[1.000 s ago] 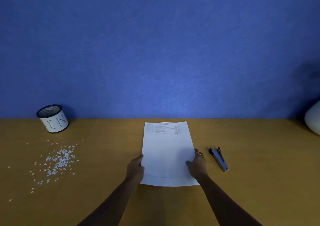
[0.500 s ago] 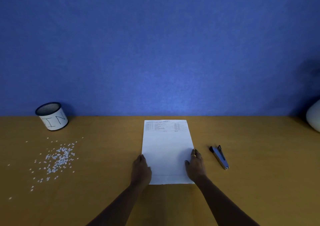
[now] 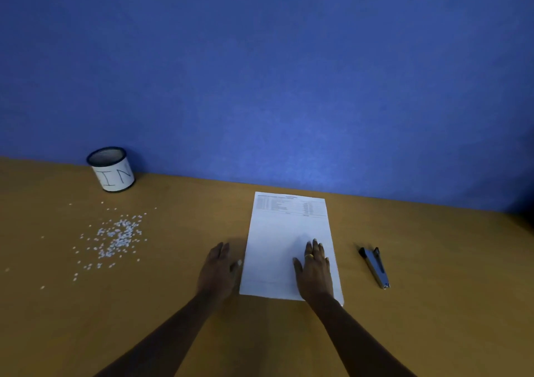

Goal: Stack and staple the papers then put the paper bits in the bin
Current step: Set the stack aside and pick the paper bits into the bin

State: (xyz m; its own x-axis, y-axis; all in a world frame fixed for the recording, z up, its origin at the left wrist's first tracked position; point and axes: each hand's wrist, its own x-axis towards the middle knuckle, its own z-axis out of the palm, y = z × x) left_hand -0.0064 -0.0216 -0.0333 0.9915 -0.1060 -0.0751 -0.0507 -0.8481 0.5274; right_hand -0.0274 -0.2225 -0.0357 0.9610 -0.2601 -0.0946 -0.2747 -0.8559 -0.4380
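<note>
A stack of white papers (image 3: 284, 232) lies flat in the middle of the wooden table, printed lines at its far end. My right hand (image 3: 315, 269) rests flat on the stack's lower right part, fingers straight, a ring on one finger. My left hand (image 3: 218, 269) lies flat on the table just left of the stack, its thumb at the paper's edge. A blue and black stapler (image 3: 375, 266) lies on the table to the right of the papers. Small white paper bits (image 3: 118, 236) are scattered at the left. The bin (image 3: 111, 170), a white can marked IN, stands upright behind them.
The wooden table (image 3: 179, 220) ends at a blue wall along its far edge. A dark shape shows at the right edge of the view. Bare wood lies between the paper bits and the stack.
Both hands let go of the stack's side edges. My right hand moved onto the top sheet, my left hand slid off to the table. The view tilted and turned right.
</note>
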